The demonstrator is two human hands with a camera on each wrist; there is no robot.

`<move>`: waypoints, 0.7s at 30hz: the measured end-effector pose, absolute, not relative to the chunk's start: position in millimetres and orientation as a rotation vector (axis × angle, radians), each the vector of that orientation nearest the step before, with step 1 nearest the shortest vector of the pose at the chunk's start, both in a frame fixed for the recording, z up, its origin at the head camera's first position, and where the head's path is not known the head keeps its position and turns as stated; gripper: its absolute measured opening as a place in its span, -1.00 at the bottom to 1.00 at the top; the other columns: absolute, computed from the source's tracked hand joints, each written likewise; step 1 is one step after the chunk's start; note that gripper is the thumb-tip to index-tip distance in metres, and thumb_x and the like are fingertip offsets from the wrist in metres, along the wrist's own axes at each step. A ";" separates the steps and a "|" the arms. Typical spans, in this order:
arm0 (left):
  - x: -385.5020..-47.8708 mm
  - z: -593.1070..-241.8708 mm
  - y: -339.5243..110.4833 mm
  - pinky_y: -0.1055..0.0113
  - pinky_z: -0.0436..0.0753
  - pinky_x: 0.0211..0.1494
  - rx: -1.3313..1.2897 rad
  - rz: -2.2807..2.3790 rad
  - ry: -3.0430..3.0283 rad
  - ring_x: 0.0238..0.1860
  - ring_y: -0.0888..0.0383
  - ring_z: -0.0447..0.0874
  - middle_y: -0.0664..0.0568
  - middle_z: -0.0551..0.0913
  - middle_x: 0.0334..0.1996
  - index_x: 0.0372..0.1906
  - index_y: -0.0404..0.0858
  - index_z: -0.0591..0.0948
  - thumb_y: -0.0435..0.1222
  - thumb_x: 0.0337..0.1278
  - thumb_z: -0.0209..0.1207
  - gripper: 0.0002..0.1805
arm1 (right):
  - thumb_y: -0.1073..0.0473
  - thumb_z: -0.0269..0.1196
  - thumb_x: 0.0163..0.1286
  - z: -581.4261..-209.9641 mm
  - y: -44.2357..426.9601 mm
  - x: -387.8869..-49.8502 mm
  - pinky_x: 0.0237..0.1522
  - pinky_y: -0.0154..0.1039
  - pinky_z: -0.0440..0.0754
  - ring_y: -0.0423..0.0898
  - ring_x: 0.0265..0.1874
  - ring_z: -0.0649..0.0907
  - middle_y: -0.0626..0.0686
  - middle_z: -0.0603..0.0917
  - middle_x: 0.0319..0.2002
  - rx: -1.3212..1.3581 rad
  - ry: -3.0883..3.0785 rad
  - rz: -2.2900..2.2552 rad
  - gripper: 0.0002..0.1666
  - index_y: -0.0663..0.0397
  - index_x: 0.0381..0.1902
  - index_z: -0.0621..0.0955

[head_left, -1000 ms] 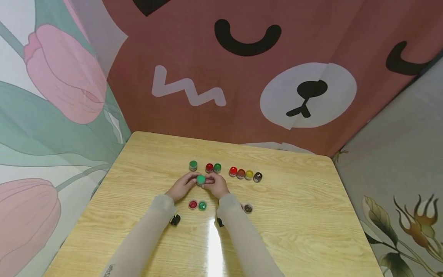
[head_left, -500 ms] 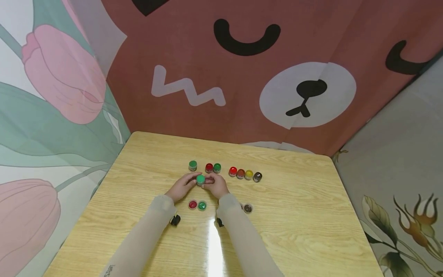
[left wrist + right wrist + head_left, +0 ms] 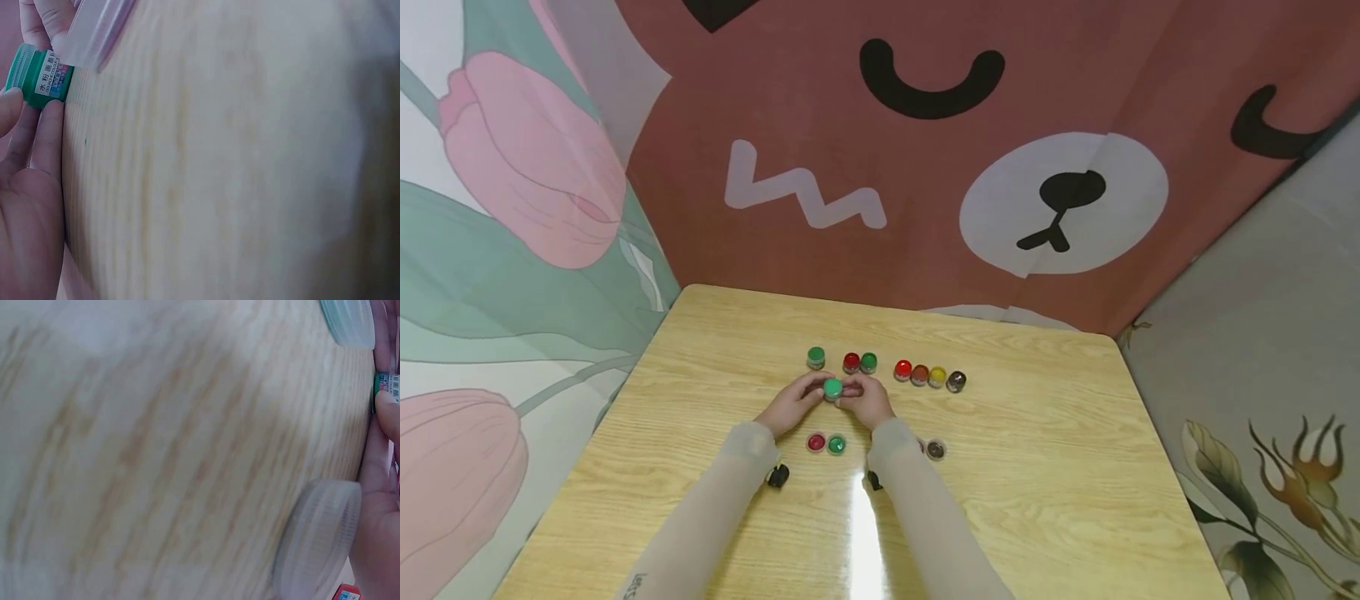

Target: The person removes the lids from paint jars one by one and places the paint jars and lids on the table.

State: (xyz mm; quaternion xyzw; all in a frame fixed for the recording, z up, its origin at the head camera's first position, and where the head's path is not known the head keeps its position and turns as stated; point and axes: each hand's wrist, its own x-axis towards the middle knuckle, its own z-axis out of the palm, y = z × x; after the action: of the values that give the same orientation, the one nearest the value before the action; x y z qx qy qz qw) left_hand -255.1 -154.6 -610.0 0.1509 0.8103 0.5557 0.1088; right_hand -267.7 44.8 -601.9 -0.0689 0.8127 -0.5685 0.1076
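Note:
A small green paint jar (image 3: 832,389) stands between my hands, close to the tabletop. My left hand (image 3: 792,403) pinches it from the left, thumb on the near side and fingers behind. From the other side my right hand (image 3: 868,403) grips the same jar, its thumb (image 3: 389,412) pressed on it in the right wrist view. The left wrist view shows the jar's printed label (image 3: 50,74) and ribbed green rim (image 3: 22,67). Nearer me lie a red-stained round lid (image 3: 816,442) and a green-stained one (image 3: 837,444).
Behind the hands stand a green jar (image 3: 816,358), a dark red jar (image 3: 851,362), another green jar (image 3: 868,362), and a row with red (image 3: 903,370), yellow (image 3: 937,377) and dark brown (image 3: 956,382) jars. A brown-stained lid (image 3: 936,450) lies beside the right sleeve, which partly hides another.

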 end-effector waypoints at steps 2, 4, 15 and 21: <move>-255.1 -610.0 -154.8 -0.12 0.31 0.48 0.451 1.636 2.382 0.40 -0.14 0.39 -0.14 0.53 0.31 0.36 -0.21 0.47 -0.30 0.57 0.01 -0.62 | 0.43 0.45 0.21 -602.4 44.8 -267.6 -0.07 -0.24 0.73 0.00 -0.14 0.75 0.15 0.77 -0.18 -0.202 2.385 -1.683 -0.68 0.26 -0.05 0.70; -254.8 -610.4 -154.9 -0.11 0.34 0.46 0.445 1.647 2.374 0.36 -0.14 0.43 -0.14 0.55 0.28 0.35 -0.21 0.47 -0.29 0.57 0.01 -0.63 | 0.44 0.45 0.21 -602.8 44.8 -267.5 -0.07 -0.24 0.73 0.00 -0.13 0.76 0.16 0.77 -0.18 -0.201 2.375 -1.693 -0.67 0.27 -0.05 0.69; -252.1 -607.7 -153.2 -0.10 0.36 0.46 0.440 1.672 2.357 0.37 -0.17 0.42 -0.20 0.50 0.33 0.39 -0.24 0.42 -0.31 0.56 0.02 -0.60 | 0.44 0.44 0.21 -607.0 45.6 -269.7 -0.09 -0.24 0.74 0.01 -0.14 0.76 0.16 0.78 -0.18 -0.211 2.367 -1.699 -0.66 0.27 -0.04 0.69; -252.5 -606.6 -152.5 -0.14 0.25 0.51 0.462 1.626 2.390 0.46 -0.17 0.29 -0.17 0.42 0.41 0.41 -0.22 0.46 -0.28 0.56 0.03 -0.57 | 0.42 0.45 0.21 -605.8 45.9 -269.4 -0.07 -0.24 0.73 -0.02 -0.14 0.75 0.13 0.77 -0.19 -0.187 2.382 -1.678 -0.66 0.24 -0.03 0.70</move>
State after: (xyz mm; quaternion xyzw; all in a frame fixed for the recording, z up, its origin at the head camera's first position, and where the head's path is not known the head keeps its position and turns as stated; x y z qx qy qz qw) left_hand -252.5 -152.5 -606.6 0.1568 0.8118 0.5522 0.1069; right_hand -269.4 45.9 -605.8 -0.0636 0.8108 -0.5712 0.1107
